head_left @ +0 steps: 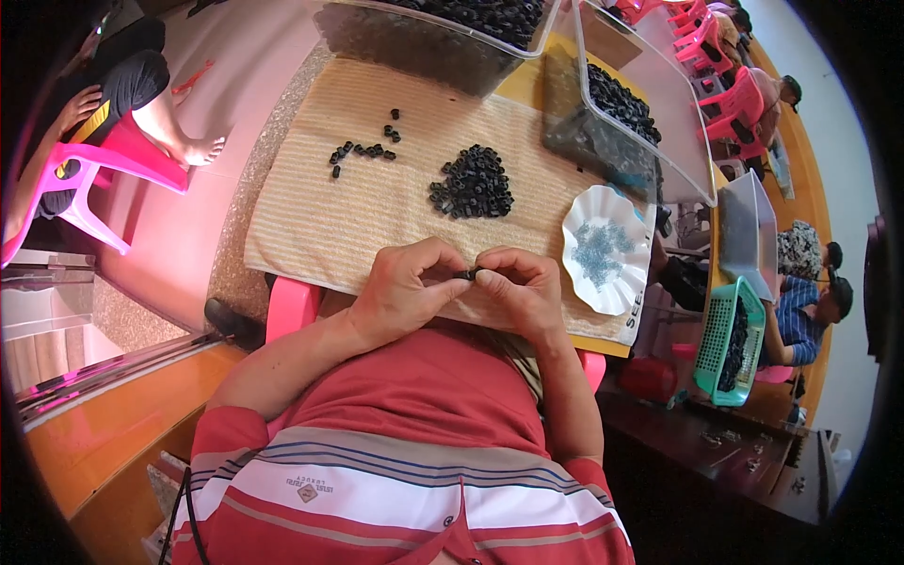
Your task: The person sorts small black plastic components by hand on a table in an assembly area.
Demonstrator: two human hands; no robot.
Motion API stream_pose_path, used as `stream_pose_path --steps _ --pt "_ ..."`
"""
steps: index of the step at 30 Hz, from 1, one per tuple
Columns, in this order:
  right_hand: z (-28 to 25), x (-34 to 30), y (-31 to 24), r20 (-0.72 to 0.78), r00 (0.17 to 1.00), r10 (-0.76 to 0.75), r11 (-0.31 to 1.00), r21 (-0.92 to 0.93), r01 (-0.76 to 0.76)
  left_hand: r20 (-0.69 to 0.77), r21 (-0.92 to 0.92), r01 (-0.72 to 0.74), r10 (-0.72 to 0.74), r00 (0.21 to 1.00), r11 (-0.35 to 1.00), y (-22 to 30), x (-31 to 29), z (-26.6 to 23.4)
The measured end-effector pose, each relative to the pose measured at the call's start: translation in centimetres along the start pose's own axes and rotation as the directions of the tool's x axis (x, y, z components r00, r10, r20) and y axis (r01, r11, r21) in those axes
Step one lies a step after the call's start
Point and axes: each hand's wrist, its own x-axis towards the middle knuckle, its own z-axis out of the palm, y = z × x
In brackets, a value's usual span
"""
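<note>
A yellow table (607, 348) fills the middle of the frame, and most of it lies under a tan striped cloth (311, 207). The cloth's left edge slants from upper centre down toward the pink seat at left of centre; its near edge runs just in front of the person's waist, and a strip of yellow tabletop shows beyond it at lower right.

A clear bin (414, 47) full of black parts bounds the top of the working area, and a second clear bin (589, 141) closes off the upper right. At right of centre, a white scalloped dish (617, 299) with pale blue bits (600, 250) in it stands near the right hand (527, 294), leaving a narrow band of cloth between them. The widest stretch of cloth lies left of centre, between the loose black pieces (363, 149) and the left hand (400, 290). A shorter gap separates the hands from the heap of black pieces (473, 185) above them.

Both hands meet at the centre of the frame, thumb and forefinger of each pinched nearly together on one small black piece (462, 275). It is mostly covered by the fingertips; the visible part is dark and slightly shiny. The pieces in the heap look short, stubby and roughly cylindrical, with pale glints; finer detail is too small to tell.
</note>
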Motion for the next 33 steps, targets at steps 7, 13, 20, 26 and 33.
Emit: stream_pose_path --steps 7,13,20,26,33 --pt "0.3 0.0 -0.2 0.005 0.99 -0.144 0.987 -0.075 0.144 0.024 0.004 0.019 -0.019 1.0 1.0 0.4 0.1 -0.2" --pt "1.2 0.1 -0.3 0.042 0.912 -0.407 0.853 -0.34 0.396 0.0 0.019 -0.005 0.005 1.0 1.0 0.5 0.2 -0.3" --pt "1.3 0.1 -0.5 0.077 0.898 -0.433 0.83 -0.354 0.43 0.001 -0.022 0.034 -0.034 0.999 0.999 0.3 0.2 -0.2" --pt "0.4 0.2 -0.7 0.116 0.935 -0.334 0.868 -0.349 0.353 0.001 0.049 0.006 -0.006 1.0 0.999 0.5 0.1 -0.3" --pt "0.1 0.1 -0.5 0.095 0.974 -0.207 0.96 -0.173 0.221 0.015 0.047 -0.006 0.006 1.0 0.999 0.4 0.1 -0.2"
